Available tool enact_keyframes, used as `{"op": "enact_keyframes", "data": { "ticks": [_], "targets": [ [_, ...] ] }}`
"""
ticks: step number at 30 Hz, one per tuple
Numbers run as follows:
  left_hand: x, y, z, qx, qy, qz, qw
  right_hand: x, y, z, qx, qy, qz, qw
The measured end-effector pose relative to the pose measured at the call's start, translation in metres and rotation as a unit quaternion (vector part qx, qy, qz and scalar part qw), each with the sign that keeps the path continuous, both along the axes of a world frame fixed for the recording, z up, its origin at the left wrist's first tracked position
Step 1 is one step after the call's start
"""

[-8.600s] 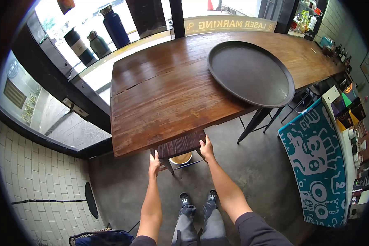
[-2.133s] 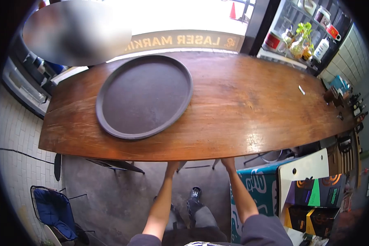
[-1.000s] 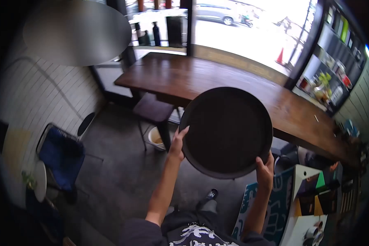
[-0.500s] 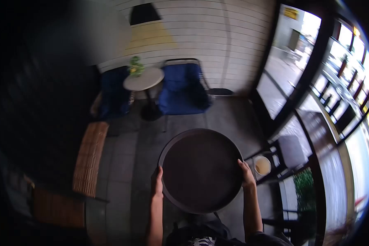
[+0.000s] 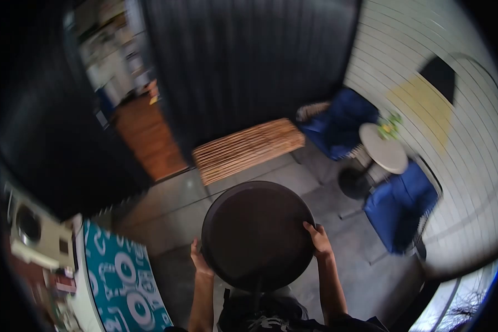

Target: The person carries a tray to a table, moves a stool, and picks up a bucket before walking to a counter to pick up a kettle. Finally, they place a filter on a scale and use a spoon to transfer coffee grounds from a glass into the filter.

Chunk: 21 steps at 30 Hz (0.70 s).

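Note:
A round dark tray [image 5: 258, 235] with a raised rim is held level in front of my body, and nothing shows on its surface. My left hand [image 5: 200, 259] grips the tray's left edge, with the thumb against the rim and the other fingers mostly hidden. On the right edge, my right hand [image 5: 318, 240] holds the rim with its thumb over the top; its remaining fingers are largely out of sight beneath.
Ahead stands a slatted wooden bench [image 5: 249, 149] by a dark wall. To the right are two blue chairs [image 5: 401, 207] and a small round table [image 5: 383, 148] with a plant. A doorway [image 5: 149, 135] opens at left, near a teal patterned counter front [image 5: 124, 276].
The view has swung left: the chairs and table now lie at the right, and the doorway and teal counter have appeared. The cup and window-side seat are out of view. Both hands still hold the tray.

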<state>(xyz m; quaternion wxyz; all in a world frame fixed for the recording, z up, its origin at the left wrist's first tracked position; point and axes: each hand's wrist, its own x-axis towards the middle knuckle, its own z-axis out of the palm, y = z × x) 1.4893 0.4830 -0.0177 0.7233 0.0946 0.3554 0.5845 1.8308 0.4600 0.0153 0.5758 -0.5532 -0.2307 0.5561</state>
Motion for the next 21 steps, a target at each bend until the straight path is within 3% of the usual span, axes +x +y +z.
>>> {"op": "enact_keyframes", "data": {
  "ticks": [2, 6, 7, 9, 11, 14, 16, 18, 20, 21],
  "targets": [
    [-0.016, -0.005, 0.008, 0.076, -0.214, -0.004, 0.974, -0.021, 0.052, -0.009, 0.007, -0.018, 0.063, 0.998],
    [-0.041, -0.011, -0.013, 0.094, -0.176, 0.198, 0.960, -0.076, 0.143, -0.009, 0.034, 0.007, 0.179, 0.983],
    [-0.053, -0.009, -0.010, 0.143, -0.128, 0.206, 0.960, -0.101, 0.159, 0.006, 0.011, -0.020, 0.183, 0.983],
    [-0.080, 0.003, -0.011, 0.125, -0.105, 0.259, 0.952, -0.145, 0.194, 0.009, -0.006, -0.044, 0.205, 0.978],
    [-0.109, 0.021, -0.008, 0.105, -0.052, 0.303, 0.946, -0.177, 0.235, 0.000, -0.003, 0.029, 0.292, 0.956],
    [-0.167, 0.068, -0.007, 0.095, -0.122, 0.314, 0.937, -0.239, 0.276, 0.028, -0.014, -0.007, 0.287, 0.958],
    [-0.201, 0.100, 0.013, 0.111, -0.110, 0.297, 0.942, -0.268, 0.316, 0.029, 0.001, -0.035, 0.308, 0.951],
    [-0.235, 0.130, 0.022, 0.086, -0.088, 0.316, 0.941, -0.296, 0.351, 0.035, 0.017, 0.056, 0.335, 0.940],
    [-0.268, 0.150, 0.030, 0.082, -0.107, 0.300, 0.944, -0.324, 0.390, 0.020, 0.002, 0.056, 0.336, 0.940],
    [-0.283, 0.160, 0.034, 0.078, -0.105, 0.319, 0.939, -0.347, 0.403, 0.042, -0.020, 0.069, 0.324, 0.943]
  ]
}}
